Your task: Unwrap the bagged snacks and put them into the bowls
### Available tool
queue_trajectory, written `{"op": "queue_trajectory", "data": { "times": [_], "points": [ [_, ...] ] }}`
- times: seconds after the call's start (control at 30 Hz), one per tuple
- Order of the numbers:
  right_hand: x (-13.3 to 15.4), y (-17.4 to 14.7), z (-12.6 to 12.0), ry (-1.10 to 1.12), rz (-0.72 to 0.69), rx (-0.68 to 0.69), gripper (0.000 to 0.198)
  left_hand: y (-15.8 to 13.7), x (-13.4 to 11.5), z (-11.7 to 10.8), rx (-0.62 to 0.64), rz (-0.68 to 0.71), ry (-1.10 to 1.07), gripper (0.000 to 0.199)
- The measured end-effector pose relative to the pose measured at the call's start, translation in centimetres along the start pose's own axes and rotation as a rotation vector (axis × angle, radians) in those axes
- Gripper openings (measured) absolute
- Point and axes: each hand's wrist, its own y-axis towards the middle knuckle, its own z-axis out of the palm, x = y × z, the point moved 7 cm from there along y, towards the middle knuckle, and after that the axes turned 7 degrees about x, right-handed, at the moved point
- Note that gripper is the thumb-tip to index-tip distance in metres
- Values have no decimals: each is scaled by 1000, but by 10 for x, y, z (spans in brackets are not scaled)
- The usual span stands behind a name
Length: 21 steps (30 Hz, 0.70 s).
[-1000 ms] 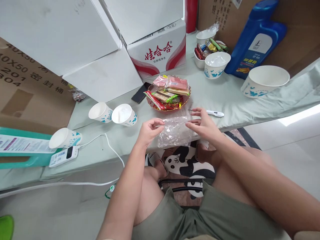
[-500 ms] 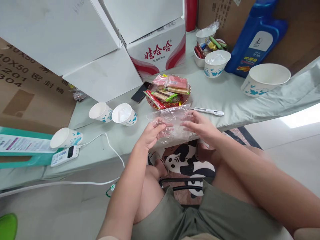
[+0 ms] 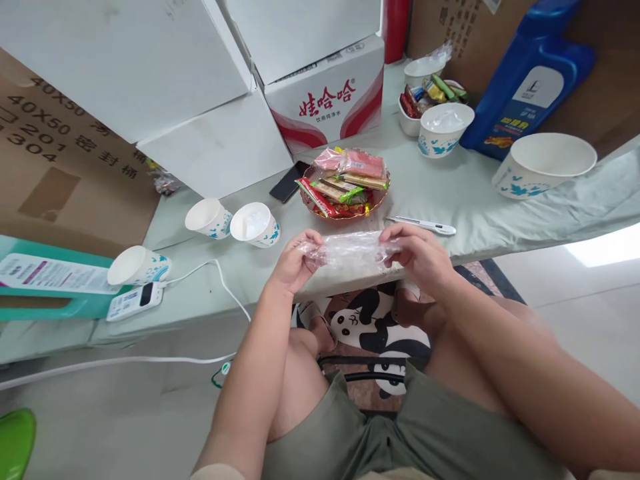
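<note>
A clear plastic bag point(image 3: 353, 249) is stretched in a narrow band between my two hands, just above the table's front edge. My left hand point(image 3: 298, 259) pinches its left end, and my right hand point(image 3: 419, 253) grips the right end with bent fingers. Right behind the bag stands a red-rimmed plate point(image 3: 320, 212) heaped with wrapped snacks point(image 3: 345, 181). Beyond my right fingers lies a white utility knife point(image 3: 425, 225). Two paper cups, one upright-tilted point(image 3: 256, 225) with clear plastic inside and another point(image 3: 209, 219) beside it, are left of my hands.
A black phone point(image 3: 289, 183) lies behind the plate, near a white carton point(image 3: 330, 100). At right are a large paper tub point(image 3: 545, 167), a blue jug point(image 3: 530, 87) and a cup point(image 3: 445, 131) holding plastic. A white cable point(image 3: 227, 293) runs at left from a white device point(image 3: 135, 301).
The bag, spread out loosely before, is now gathered into a narrower band. My fingers have closed more tightly on its ends. The view has shifted slightly.
</note>
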Motion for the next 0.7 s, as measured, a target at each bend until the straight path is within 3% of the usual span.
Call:
{"op": "queue_trajectory", "data": {
  "times": [0.13,0.23,0.33,0.4,0.43,0.5,0.57,0.6,0.7],
  "points": [
    [11,-7,6,-447,-80,139,23,1,3,-7,-64,-23,66,35],
    [16,-8,5,-720,-148,64,14,0,4,-8,-99,6,228,38],
    [16,-8,2,-650,-154,-15,32,1,9,0,-2,30,337,37],
    [5,-6,10,-596,-21,121,39,2,11,7,78,40,384,34],
    [-2,-6,16,-614,57,204,34,1,8,8,65,75,426,34],
    [-10,-8,22,-718,167,289,15,-5,-6,6,-94,230,593,32],
    [-8,-8,20,-815,177,229,10,-20,-24,13,-276,424,817,24],
    [-6,-8,20,-831,153,190,11,-26,-28,21,-302,487,911,19],
    [-1,-8,28,-720,35,237,14,-28,-13,49,-59,404,968,19]
  ]
}}
